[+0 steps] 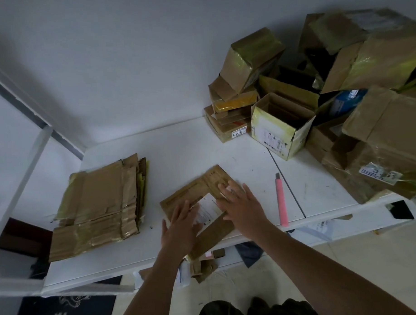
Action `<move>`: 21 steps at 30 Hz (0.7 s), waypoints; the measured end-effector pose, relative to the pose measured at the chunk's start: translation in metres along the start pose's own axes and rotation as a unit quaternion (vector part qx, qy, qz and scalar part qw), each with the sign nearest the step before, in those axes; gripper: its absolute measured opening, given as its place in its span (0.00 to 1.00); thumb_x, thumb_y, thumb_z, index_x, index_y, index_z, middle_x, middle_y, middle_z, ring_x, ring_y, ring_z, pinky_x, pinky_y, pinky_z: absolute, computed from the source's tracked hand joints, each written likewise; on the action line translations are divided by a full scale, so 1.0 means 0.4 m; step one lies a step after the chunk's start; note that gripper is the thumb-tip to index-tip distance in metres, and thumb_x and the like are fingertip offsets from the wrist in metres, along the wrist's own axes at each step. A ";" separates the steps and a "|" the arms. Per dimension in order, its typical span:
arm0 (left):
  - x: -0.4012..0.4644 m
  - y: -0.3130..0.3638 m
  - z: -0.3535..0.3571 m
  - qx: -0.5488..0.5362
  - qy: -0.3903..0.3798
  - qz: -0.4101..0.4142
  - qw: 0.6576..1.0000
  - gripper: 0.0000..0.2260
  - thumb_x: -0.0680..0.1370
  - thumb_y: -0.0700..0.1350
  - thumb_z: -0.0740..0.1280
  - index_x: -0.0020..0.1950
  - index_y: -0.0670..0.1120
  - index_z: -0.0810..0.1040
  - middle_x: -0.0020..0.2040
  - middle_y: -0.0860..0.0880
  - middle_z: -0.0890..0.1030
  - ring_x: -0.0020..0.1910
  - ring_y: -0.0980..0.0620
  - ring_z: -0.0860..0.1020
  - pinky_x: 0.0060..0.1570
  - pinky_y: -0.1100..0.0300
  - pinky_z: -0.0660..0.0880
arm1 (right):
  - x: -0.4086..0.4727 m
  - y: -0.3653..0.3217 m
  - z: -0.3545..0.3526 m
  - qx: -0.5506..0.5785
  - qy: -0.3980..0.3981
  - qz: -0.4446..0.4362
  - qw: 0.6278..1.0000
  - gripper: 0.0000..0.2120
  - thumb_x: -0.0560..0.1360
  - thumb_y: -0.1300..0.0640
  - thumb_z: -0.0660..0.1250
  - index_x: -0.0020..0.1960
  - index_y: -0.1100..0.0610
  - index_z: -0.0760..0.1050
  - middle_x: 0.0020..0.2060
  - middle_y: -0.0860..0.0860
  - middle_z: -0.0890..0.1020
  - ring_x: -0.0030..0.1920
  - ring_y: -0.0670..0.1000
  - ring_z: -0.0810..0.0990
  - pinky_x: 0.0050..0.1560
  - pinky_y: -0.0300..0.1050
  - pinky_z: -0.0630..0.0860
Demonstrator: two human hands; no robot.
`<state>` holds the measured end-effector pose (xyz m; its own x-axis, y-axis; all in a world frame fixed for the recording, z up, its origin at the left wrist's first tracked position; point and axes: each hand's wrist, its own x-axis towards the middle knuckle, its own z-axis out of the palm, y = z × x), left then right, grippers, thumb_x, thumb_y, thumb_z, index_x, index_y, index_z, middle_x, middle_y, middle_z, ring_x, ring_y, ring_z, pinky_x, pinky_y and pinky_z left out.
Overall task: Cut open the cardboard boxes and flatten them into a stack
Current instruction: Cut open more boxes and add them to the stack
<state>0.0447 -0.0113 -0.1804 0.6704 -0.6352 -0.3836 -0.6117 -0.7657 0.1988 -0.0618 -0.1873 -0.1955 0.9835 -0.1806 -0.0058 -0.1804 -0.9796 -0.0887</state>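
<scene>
— Both hands sit low in the centre of the frame, on the box (pixel 199 200). Left hand (pixel 178 225) lies flat with fingers spread on the near part; right hand (pixel 241 203) lies flat too, fingers straight, on the far right part. Neither holds anything.

— So it's the flattening step?

— Looks like it. That box lies collapsed on the table (pixel 201 143), its near corner hanging over the front edge. I'd slide it fully onto the table first, so the press has support under every fold.

— And then?

— Lean through the palms along the creases, not the middle, until the flaps stay down. Tape may make them spring up.

— Where does it go after?

— On the stack (pixel 98 206), left of centre, well apart from the box. Square its edges to that pile.

— The knife (pixel 281 199)?

— Just right of the right hand, lying on the table. Whether the blade is out I cannot tell, so sweep the arm clear of it. More boxes, the pile (pixel 329 94), wait upper right.
</scene>
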 end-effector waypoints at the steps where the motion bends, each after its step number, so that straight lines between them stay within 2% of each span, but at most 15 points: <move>1: 0.002 -0.008 0.009 -0.017 -0.012 -0.024 0.999 0.30 0.82 0.61 0.53 0.81 0.56 0.43 0.80 0.56 0.39 0.79 0.53 0.38 0.76 0.41 0.43 | 0.007 -0.016 -0.014 0.006 0.016 0.037 0.999 0.24 0.79 0.46 0.64 0.72 0.51 0.67 0.78 0.54 0.57 0.78 0.60 0.53 0.76 0.58 0.45; 3: 0.001 -0.016 0.014 -0.072 -0.001 -0.072 0.995 0.35 0.81 0.63 0.54 0.81 0.51 0.43 0.81 0.54 0.40 0.80 0.53 0.42 0.77 0.44 0.51 | 0.005 -0.062 -0.030 0.056 0.058 0.122 0.989 0.22 0.77 0.47 0.68 0.68 0.51 0.72 0.75 0.57 0.66 0.73 0.61 0.65 0.72 0.57 0.62; 4: 0.003 -0.012 0.013 -0.109 0.017 -0.091 0.990 0.36 0.81 0.62 0.57 0.81 0.48 0.44 0.81 0.52 0.43 0.80 0.52 0.45 0.76 0.45 0.56 | -0.004 -0.086 -0.028 0.079 0.088 0.149 0.982 0.20 0.77 0.46 0.68 0.67 0.52 0.73 0.70 0.57 0.71 0.68 0.59 0.71 0.66 0.52 0.71; 5: 0.005 -0.005 0.009 -0.139 0.039 -0.111 0.983 0.37 0.80 0.61 0.60 0.81 0.46 0.47 0.82 0.50 0.46 0.80 0.50 0.50 0.75 0.45 0.60 | -0.017 -0.108 -0.025 0.097 0.111 0.167 0.975 0.19 0.78 0.45 0.65 0.66 0.52 0.72 0.66 0.56 0.74 0.63 0.56 0.74 0.60 0.47 0.75; 7: 0.009 0.018 -0.002 -0.163 0.084 -0.159 0.970 0.36 0.79 0.59 0.65 0.79 0.42 0.56 0.80 0.47 0.55 0.77 0.45 0.61 0.69 0.46 0.69 | -0.038 -0.144 -0.019 0.138 0.106 0.200 0.964 0.19 0.81 0.42 0.58 0.67 0.51 0.68 0.61 0.52 0.73 0.56 0.50 0.74 0.52 0.39 0.76; 9: 0.011 0.034 -0.014 -0.174 0.108 -0.213 0.955 0.30 0.78 0.56 0.68 0.73 0.40 0.66 0.75 0.44 0.65 0.69 0.43 0.71 0.62 0.49 0.75 | -0.037 -0.171 -0.014 0.191 0.071 0.212 0.956 0.21 0.81 0.41 0.56 0.68 0.52 0.64 0.60 0.52 0.70 0.53 0.50 0.74 0.51 0.41 0.77; 11: 0.008 0.033 -0.022 -0.188 0.120 -0.230 0.947 0.21 0.77 0.53 0.71 0.63 0.41 0.76 0.64 0.43 0.76 0.58 0.44 0.78 0.52 0.52 0.78 | -0.016 -0.181 -0.010 0.248 0.045 0.165 0.953 0.23 0.81 0.44 0.58 0.71 0.54 0.62 0.67 0.55 0.65 0.61 0.54 0.72 0.59 0.47 0.77; 12: 0.003 0.026 -0.025 -0.185 0.123 -0.224 0.949 0.17 0.77 0.51 0.71 0.61 0.42 0.79 0.60 0.45 0.79 0.54 0.46 0.79 0.49 0.54 0.78 | -0.001 -0.178 -0.012 0.270 0.038 0.129 0.953 0.23 0.81 0.48 0.61 0.73 0.54 0.63 0.70 0.55 0.62 0.67 0.55 0.68 0.65 0.49 0.74; 14: -0.006 0.006 -0.028 -0.142 0.131 -0.185 0.963 0.15 0.77 0.50 0.71 0.62 0.46 0.79 0.61 0.47 0.78 0.57 0.47 0.77 0.53 0.53 0.78 | 0.034 -0.152 -0.014 0.317 0.043 0.079 0.944 0.23 0.79 0.57 0.65 0.73 0.55 0.67 0.74 0.55 0.59 0.74 0.56 0.61 0.70 0.52 0.70; 16: -0.012 -0.020 -0.025 -0.077 0.133 -0.151 0.977 0.20 0.77 0.52 0.70 0.68 0.52 0.75 0.71 0.49 0.70 0.69 0.45 0.67 0.65 0.50 0.71 | 0.072 -0.125 -0.011 0.332 0.035 0.070 0.940 0.23 0.78 0.59 0.65 0.72 0.55 0.69 0.78 0.55 0.57 0.77 0.56 0.57 0.74 0.54 0.64; 19: -0.004 -0.059 -0.016 -0.068 0.082 -0.119 0.987 0.28 0.80 0.55 0.64 0.78 0.56 0.59 0.81 0.47 0.52 0.79 0.41 0.49 0.76 0.45 0.54 | 0.108 -0.107 0.029 0.220 -0.013 0.062 0.974 0.22 0.83 0.52 0.56 0.77 0.50 0.62 0.80 0.52 0.52 0.79 0.54 0.48 0.78 0.56 0.51; 21: 0.014 -0.080 -0.009 -0.097 0.058 -0.098 0.989 0.30 0.82 0.53 0.62 0.80 0.53 0.53 0.81 0.45 0.47 0.80 0.41 0.44 0.77 0.44 0.51 | 0.118 -0.107 0.060 0.147 -0.034 0.059 0.987 0.25 0.84 0.45 0.47 0.79 0.48 0.52 0.80 0.50 0.46 0.79 0.53 0.41 0.77 0.58 0.42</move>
<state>0.0696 0.0095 -0.1855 0.8183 -0.4719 -0.3283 -0.3808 -0.8728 0.3054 -0.0074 -0.1519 -0.2160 0.9562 -0.2757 -0.0985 -0.2924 -0.8824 -0.3686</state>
